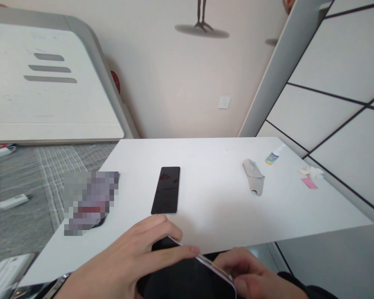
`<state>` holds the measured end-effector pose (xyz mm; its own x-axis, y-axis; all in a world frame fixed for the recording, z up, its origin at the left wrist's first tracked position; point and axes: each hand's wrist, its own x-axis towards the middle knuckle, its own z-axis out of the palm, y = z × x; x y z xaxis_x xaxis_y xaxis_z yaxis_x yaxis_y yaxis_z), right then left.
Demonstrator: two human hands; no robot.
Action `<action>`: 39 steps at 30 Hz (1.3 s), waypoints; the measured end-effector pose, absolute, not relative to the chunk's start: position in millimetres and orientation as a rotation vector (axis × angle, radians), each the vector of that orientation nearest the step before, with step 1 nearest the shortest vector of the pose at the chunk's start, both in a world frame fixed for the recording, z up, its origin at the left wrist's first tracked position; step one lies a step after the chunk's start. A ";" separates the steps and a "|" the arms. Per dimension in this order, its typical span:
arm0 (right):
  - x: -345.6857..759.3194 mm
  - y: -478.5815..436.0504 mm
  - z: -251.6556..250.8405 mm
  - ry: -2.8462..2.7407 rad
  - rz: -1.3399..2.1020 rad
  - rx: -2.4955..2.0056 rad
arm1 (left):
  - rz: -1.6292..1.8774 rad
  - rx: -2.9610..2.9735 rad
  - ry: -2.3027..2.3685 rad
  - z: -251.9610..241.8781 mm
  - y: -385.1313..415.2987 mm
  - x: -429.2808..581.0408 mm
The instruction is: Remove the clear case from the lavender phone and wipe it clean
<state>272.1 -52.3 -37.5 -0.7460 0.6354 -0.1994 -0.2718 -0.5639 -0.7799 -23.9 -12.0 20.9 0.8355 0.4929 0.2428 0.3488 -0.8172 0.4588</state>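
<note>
At the near edge of the table, a smartphone (187, 274) with a dark screen and a silvery side edge is held tilted in both hands. My left hand (134, 253) is closed around its left part, one finger stretched along the upper edge. My right hand (252, 272) has its fingers curled at the right end of the same edge, with the thumb by the corner. What the right fingertips touch behind the phone is hidden. Just beyond my left hand, a second smartphone (166, 190) lies flat, black screen up.
On the white table (205, 166) lie a blurred-out phone-like item (93, 203) at left, a grey cloth (254, 177), a small spray bottle (273, 155), crumpled tissue (314, 172) and a pink piece (309, 183). A bed with a white cable plug (12, 202) adjoins on the left.
</note>
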 end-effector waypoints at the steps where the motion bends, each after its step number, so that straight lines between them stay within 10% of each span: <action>1: 274.5 -51.3 -33.2 -1.088 2.268 -0.668 | 0.498 2.622 0.703 19.8 -13.1 -24.9; 39: 260.8 -53.8 -53.1 -1.479 1.747 -0.888 | 0.668 2.707 1.197 6.6 -35.2 -24.5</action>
<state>260.8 -53.8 -53.1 -0.5414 0.8374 -0.0752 -0.0645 -0.1305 -0.9893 -24.5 -35.2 6.6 0.5931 0.7255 0.3491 0.6783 -0.6838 0.2688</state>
